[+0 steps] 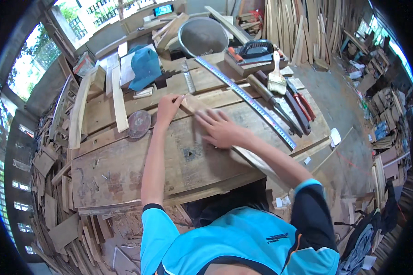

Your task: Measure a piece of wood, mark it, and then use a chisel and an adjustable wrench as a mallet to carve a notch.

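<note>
A pale wooden strip [191, 105] lies slantwise over the workbench [124, 169], its near end sticking out past the front edge. At its far end my left hand [169, 110] is closed, thumb and fingers pinching the wood. My right hand [222, 128] lies over the middle of the strip with fingers stretched out, slightly smeared by motion. Whether anything is under that palm is hidden. Beside my left forearm sits a round brownish disc [139, 124]. A long steel ruler [248, 98] slants across the bench beyond my right hand.
On the bench's right lie a paintbrush [276, 78], a chisel [273, 101], red-handled pliers [303, 103] and a black-handled tool [256, 48]. Behind stands a grey basin [203, 36]. Blue cloth [144, 68] and boards [119, 98] lie at left. Wood scraps [64, 233] cover the floor.
</note>
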`<control>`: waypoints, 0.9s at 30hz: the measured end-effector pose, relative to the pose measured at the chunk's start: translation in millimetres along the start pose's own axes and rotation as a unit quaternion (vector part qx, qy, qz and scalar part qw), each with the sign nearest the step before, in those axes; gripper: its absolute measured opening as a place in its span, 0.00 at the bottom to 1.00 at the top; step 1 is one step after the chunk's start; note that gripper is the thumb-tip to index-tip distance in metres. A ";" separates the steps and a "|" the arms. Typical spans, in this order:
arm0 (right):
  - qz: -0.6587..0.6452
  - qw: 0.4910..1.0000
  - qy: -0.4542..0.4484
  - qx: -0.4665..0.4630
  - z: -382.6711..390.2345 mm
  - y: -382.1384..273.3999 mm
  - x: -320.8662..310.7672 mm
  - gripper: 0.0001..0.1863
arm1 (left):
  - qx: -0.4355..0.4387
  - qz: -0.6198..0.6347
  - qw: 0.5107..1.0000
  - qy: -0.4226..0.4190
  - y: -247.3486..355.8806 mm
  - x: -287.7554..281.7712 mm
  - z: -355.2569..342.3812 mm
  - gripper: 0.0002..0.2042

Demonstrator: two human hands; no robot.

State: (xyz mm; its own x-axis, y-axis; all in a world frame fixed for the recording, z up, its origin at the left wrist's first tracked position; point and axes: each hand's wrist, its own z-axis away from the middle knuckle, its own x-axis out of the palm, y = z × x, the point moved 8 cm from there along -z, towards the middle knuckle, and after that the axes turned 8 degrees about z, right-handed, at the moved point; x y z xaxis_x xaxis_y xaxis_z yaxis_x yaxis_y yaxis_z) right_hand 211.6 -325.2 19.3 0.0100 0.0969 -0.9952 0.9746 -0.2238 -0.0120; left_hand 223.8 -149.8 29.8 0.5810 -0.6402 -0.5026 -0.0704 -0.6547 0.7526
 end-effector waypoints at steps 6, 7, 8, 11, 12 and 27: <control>-0.006 1.000 0.003 0.018 -28.9 -14.4 2.2 0.34 | -0.040 -0.021 0.999 0.026 -18.9 -8.5 7.0 0.12; -0.022 1.000 0.020 0.003 -3.9 -20.4 -3.8 0.34 | -0.025 -0.059 0.997 0.031 -21.7 -16.0 8.7 0.13; -0.032 0.999 -0.001 0.018 27.7 -18.4 -7.4 0.34 | -0.029 -0.062 0.997 0.029 -19.3 -16.1 6.4 0.13; -0.054 0.992 -0.066 0.090 131.2 -10.5 -25.0 0.36 | -0.015 -0.057 0.997 0.045 -9.0 -18.0 1.9 0.12; -0.050 0.987 -0.084 0.124 167.8 -6.7 -24.2 0.36 | -0.022 -0.059 0.997 0.050 -9.9 -13.1 0.5 0.12; -0.044 0.994 -0.099 0.001 -59.5 7.8 5.9 0.38 | -0.022 -0.024 0.999 0.033 -10.6 -5.5 3.0 0.11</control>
State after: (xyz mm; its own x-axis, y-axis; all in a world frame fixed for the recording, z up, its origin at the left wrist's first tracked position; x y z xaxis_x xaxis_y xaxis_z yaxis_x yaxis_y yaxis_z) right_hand 232.5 -268.7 19.1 -0.1195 -0.0767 -0.9899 0.9695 -0.2239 -0.0997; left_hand 218.9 -140.5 23.3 0.6345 -0.5797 -0.5113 -0.0062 -0.6653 0.7466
